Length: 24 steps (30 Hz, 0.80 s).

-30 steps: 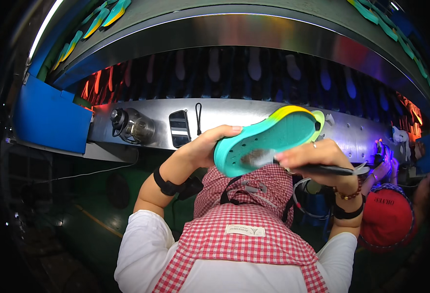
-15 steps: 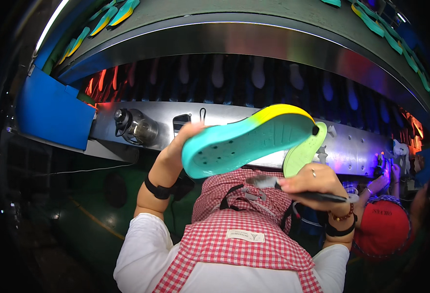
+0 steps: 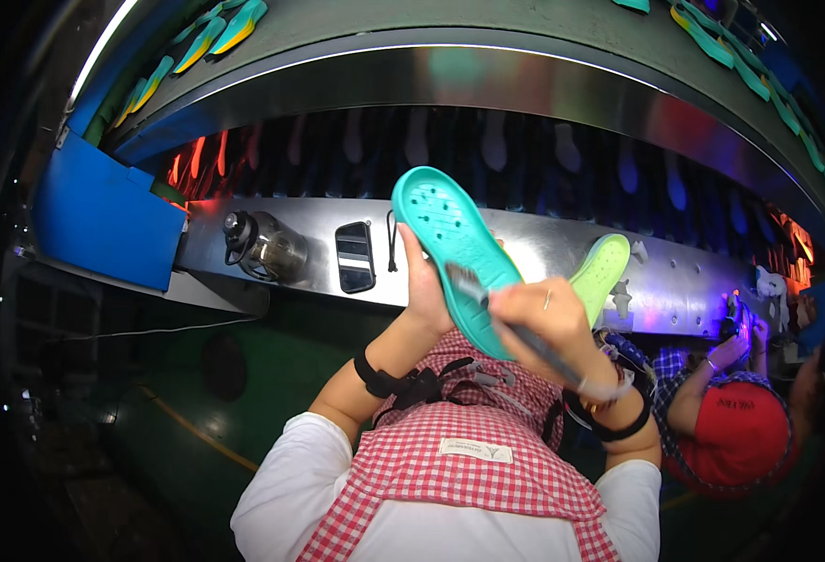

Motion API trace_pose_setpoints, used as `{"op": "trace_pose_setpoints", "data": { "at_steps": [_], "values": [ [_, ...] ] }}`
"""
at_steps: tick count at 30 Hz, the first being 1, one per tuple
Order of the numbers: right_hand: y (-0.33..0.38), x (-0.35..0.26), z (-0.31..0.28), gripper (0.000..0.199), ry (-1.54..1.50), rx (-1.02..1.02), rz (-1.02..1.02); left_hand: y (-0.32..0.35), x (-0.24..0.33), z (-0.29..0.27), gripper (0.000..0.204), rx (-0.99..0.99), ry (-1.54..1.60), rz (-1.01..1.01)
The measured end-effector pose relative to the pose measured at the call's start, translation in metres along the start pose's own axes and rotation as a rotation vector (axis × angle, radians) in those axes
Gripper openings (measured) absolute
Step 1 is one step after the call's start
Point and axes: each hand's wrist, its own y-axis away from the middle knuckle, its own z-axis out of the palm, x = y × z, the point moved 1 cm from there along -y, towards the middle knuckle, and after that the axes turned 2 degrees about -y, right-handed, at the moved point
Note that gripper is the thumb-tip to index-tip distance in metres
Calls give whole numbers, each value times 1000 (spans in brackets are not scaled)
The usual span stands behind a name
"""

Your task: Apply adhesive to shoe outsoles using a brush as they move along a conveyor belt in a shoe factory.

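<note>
My left hand (image 3: 423,292) grips the long edge of a teal shoe sole (image 3: 438,214), fingers partly hidden behind it. The sole is tilted, its inner side with a cluster of small dark holes turned up toward me. In my closed right hand (image 3: 548,323) is a brush (image 3: 548,358) with a dark handle. Its blurred grey tip lies over the middle of the sole; whether it touches, I cannot tell. A light green insole (image 3: 603,272) rests on the metal ledge (image 3: 515,229), partly hidden behind my right hand.
A dark phone (image 3: 356,258) and a clear bottle with black lid (image 3: 267,245) stand on the ledge. Behind runs a conveyor belt (image 3: 412,17) bearing several teal-and-yellow soles (image 3: 201,44). At the right, a person in a red cap (image 3: 740,436) works close by.
The sole has turned from sideways to upright, and its yellow end has swung down toward me. My right hand has brought the brush up and left over it.
</note>
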Motion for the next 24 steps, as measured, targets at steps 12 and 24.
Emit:
{"op": "trace_pose_setpoints", "data": {
  "at_steps": [12, 24],
  "values": [
    [-12, -17, -16, 21, -381, -105, 113, 8, 14, 32, 89, -150, 61, 57],
    [8, 1, -36, 21, -903, -137, 307, 13, 55, 44, 78, -348, 76, 185]
  ]
}}
